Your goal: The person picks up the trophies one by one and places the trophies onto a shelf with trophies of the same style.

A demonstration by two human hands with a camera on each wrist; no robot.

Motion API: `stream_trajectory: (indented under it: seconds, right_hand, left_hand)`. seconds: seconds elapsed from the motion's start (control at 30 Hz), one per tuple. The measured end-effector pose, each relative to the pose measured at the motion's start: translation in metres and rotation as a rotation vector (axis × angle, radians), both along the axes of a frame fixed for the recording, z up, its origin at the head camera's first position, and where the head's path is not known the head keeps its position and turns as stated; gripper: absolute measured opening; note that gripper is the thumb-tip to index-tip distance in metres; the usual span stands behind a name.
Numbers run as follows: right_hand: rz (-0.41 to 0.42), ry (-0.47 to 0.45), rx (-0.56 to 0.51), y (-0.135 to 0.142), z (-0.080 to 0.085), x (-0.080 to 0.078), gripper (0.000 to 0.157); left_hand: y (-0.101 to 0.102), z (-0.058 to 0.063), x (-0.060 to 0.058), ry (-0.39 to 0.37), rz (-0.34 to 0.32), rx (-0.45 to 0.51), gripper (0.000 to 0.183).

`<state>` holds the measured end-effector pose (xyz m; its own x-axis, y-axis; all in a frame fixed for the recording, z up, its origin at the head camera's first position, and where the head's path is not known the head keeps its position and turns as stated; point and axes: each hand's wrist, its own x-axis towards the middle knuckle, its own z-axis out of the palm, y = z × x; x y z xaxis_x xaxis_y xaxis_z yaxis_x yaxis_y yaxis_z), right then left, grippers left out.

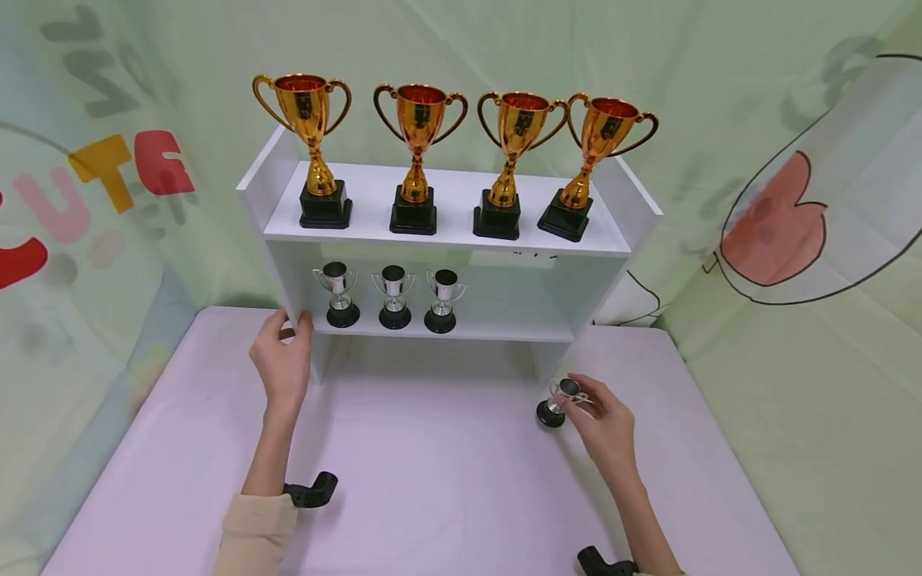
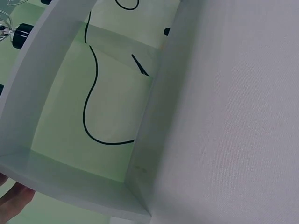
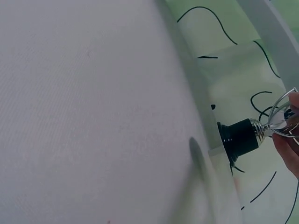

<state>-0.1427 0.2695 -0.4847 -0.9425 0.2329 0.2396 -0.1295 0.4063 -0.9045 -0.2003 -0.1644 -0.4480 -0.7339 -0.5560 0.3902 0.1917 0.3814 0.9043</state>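
My right hand (image 1: pixel 603 424) pinches a small silver trophy cup (image 1: pixel 555 404) with a black round base, near the lower right end of the white shelf (image 1: pixel 446 246). In the right wrist view the trophy's black base (image 3: pixel 240 140) points toward the tabletop, and the fingers (image 3: pixel 287 151) hold the cup by its bowl and handle. My left hand (image 1: pixel 283 360) holds the left side panel of the shelf at the middle board's height. In the left wrist view only its fingertips (image 2: pixel 16 200) show, at the panel's edge.
Several gold trophies with black square bases, such as the leftmost one (image 1: pixel 320 152), stand on the top board; the rightmost leans. On the middle board stand three silver trophies (image 1: pixel 394 296), left of centre. A white cloth covers the table (image 1: pixel 432 480). Printed curtains hang behind.
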Motion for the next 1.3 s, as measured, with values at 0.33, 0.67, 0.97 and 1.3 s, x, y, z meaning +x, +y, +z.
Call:
stream_trajectory:
  seconds: [0.33,0.67,0.97,1.3]
  right_hand:
    - [0.064,0.069,0.089,-0.027,0.046,0.018,0.040]
    - [0.134,0.172,0.096,-0.025,0.041,0.009,0.043]
    - [0.228,0.304,0.120,-0.036,0.063,0.007,0.040]
    - [0.296,0.375,0.076,-0.048,0.087,0.002,0.043]
  left_hand:
    - [0.000,0.000,0.000,0.015,-0.004,0.000,0.024]
    - [0.001,-0.001,-0.001,0.018,0.021,-0.008,0.025]
    - [0.000,0.000,0.000,-0.012,0.012,-0.007,0.024]
    - [0.000,0.000,0.001,-0.011,0.002,-0.007,0.025]
